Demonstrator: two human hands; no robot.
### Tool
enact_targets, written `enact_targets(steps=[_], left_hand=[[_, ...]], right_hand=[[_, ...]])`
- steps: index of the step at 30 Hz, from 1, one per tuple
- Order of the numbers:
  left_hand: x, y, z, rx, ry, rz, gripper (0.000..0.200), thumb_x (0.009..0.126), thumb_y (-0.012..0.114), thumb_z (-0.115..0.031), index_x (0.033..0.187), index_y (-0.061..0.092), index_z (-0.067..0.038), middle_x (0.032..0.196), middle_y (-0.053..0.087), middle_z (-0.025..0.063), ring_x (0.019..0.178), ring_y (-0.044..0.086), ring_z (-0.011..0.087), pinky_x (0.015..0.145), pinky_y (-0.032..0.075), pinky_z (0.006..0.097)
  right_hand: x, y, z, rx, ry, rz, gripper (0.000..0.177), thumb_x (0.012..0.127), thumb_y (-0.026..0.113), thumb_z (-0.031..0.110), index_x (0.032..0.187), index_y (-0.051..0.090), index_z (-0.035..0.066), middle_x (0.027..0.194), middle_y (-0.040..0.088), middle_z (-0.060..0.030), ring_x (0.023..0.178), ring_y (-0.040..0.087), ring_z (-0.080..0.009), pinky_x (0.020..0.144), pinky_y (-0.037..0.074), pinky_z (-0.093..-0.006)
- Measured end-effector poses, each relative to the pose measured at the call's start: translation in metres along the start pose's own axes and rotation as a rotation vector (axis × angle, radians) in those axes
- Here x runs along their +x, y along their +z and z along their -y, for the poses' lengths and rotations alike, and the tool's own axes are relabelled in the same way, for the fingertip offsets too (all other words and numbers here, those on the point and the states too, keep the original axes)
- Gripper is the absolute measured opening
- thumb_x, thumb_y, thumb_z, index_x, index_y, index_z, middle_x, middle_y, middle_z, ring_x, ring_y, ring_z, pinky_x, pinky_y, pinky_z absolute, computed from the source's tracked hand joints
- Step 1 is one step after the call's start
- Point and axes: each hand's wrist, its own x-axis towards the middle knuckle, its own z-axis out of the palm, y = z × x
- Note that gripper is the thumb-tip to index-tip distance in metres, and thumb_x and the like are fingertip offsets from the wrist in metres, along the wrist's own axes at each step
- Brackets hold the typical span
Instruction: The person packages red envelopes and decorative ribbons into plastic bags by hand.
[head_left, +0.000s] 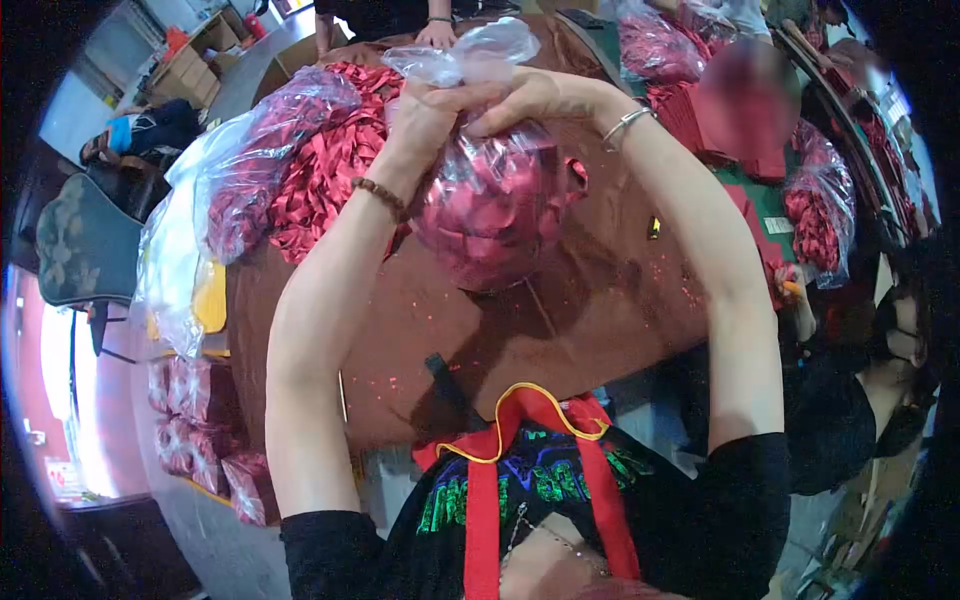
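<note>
A clear plastic bag [490,215] full of red ribbon-like pieces hangs above the brown-covered table [590,310], its shadow below it. Both of my hands grip its gathered neck, and the loose plastic top sticks up above them. My left hand [430,115], with a beaded bracelet at the wrist, is closed around the neck from the left. My right hand [530,100], with a silver bangle on its wrist, is closed on the same neck from the right, touching my left hand. A small red loop [576,175] shows at the bag's right side.
Behind my left arm lies a heap of red strips [335,150] beside a large open plastic bag [235,200]. Another person's hand [436,35] rests at the far edge. More red bundles [815,215] are at the right, near other people. Packed bags [195,390] stand at the lower left.
</note>
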Motion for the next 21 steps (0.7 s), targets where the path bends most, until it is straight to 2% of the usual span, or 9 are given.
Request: enact_targets(steps=[3, 5, 6, 9, 11, 13, 17, 19, 21], left_hand=[[0.002, 0.004, -0.006, -0.125, 0.029, -0.048, 0.022, 0.068, 0.07, -0.012, 0.085, 0.06, -0.002, 0.071, 0.057, 0.0015, 0.063, 0.054, 0.0101, 0.056, 0.044, 0.0228], [0.003, 0.007, -0.017, -0.361, 0.031, -0.122, 0.021, 0.071, 0.069, -0.016, 0.085, 0.059, -0.003, 0.066, 0.054, -0.0001, 0.057, 0.049, 0.0081, 0.05, 0.04, 0.0206], [0.008, 0.003, -0.016, -0.287, 0.045, -0.197, 0.021, 0.08, 0.061, -0.021, 0.087, 0.058, -0.002, 0.061, 0.05, -0.0006, 0.053, 0.046, 0.0072, 0.048, 0.034, 0.0189], [0.018, -0.016, 0.007, -0.571, -0.003, -0.253, 0.025, 0.087, 0.051, -0.025, 0.091, 0.057, -0.001, 0.059, 0.049, 0.0005, 0.054, 0.045, 0.008, 0.049, 0.032, 0.0193], [0.027, -0.031, 0.018, -0.794, 0.046, -0.004, 0.028, 0.09, 0.045, -0.026, 0.097, 0.056, -0.001, 0.059, 0.049, 0.0019, 0.055, 0.048, 0.0107, 0.053, 0.038, 0.0228], [0.014, -0.01, -0.004, -0.496, -0.016, -0.482, 0.028, 0.09, 0.045, -0.025, 0.099, 0.056, -0.001, 0.062, 0.051, 0.0027, 0.058, 0.05, 0.0131, 0.057, 0.042, 0.0261], [0.02, -0.011, -0.005, -0.644, -0.112, -0.44, 0.023, 0.09, 0.044, -0.021, 0.1, 0.054, -0.002, 0.074, 0.057, 0.0077, 0.066, 0.055, 0.0171, 0.065, 0.047, 0.031], [0.021, -0.006, -0.005, -0.672, -0.109, -0.436, 0.024, 0.09, 0.044, -0.021, 0.101, 0.053, -0.001, 0.076, 0.058, 0.0094, 0.068, 0.056, 0.0186, 0.066, 0.048, 0.0323], [0.021, -0.001, -0.01, -0.701, -0.112, -0.433, 0.024, 0.091, 0.043, -0.02, 0.102, 0.052, 0.0, 0.079, 0.06, 0.0111, 0.07, 0.057, 0.0201, 0.067, 0.049, 0.0337]], right_hand=[[0.012, -0.008, -0.012, -0.233, 0.033, 0.058, 0.049, 0.083, 0.055, 0.024, 0.127, 0.041, 0.008, 0.126, 0.044, -0.0037, 0.111, 0.041, -0.012, 0.096, 0.03, -0.0244], [0.015, -0.006, -0.011, -0.587, 0.272, -0.132, 0.045, 0.088, 0.047, 0.033, 0.123, 0.044, 0.006, 0.121, 0.049, -0.0058, 0.107, 0.045, -0.0131, 0.094, 0.032, -0.0256], [0.031, -0.001, -0.018, -0.358, 0.064, -0.175, 0.047, 0.09, 0.039, 0.042, 0.116, 0.049, 0.005, 0.114, 0.053, -0.01, 0.102, 0.048, -0.0165, 0.091, 0.035, -0.0286], [0.031, 0.006, -0.017, -0.539, 0.008, -0.304, 0.043, 0.091, 0.037, 0.039, 0.108, 0.051, 0.002, 0.107, 0.056, -0.0107, 0.095, 0.05, -0.0177, 0.087, 0.038, -0.0286], [0.021, 0.012, 0.003, -0.598, -0.006, -0.377, 0.039, 0.092, 0.038, 0.037, 0.11, 0.053, 0.006, 0.107, 0.056, -0.0092, 0.096, 0.051, -0.0165, 0.087, 0.04, -0.028], [0.016, 0.015, 0.032, 0.396, 0.184, -0.383, 0.04, 0.092, 0.037, 0.037, 0.113, 0.053, 0.007, 0.108, 0.056, -0.0114, 0.097, 0.053, -0.0175, 0.088, 0.042, -0.0311], [0.018, -0.017, -0.004, 0.721, 0.042, -0.232, 0.043, 0.091, 0.038, 0.034, 0.11, 0.053, -0.001, 0.118, 0.049, -0.0162, 0.101, 0.053, -0.0236, 0.091, 0.042, -0.0404], [0.013, -0.018, -0.01, 0.987, 0.085, -0.285, 0.041, 0.092, 0.037, 0.034, 0.107, 0.054, 0.0, 0.12, 0.048, -0.0168, 0.104, 0.052, -0.0258, 0.093, 0.041, -0.0419], [0.008, -0.016, -0.01, 1.069, -0.144, -0.404, 0.042, 0.092, 0.035, 0.036, 0.1, 0.054, 0.0, 0.119, 0.049, -0.0179, 0.107, 0.051, -0.027, 0.094, 0.04, -0.0423]])
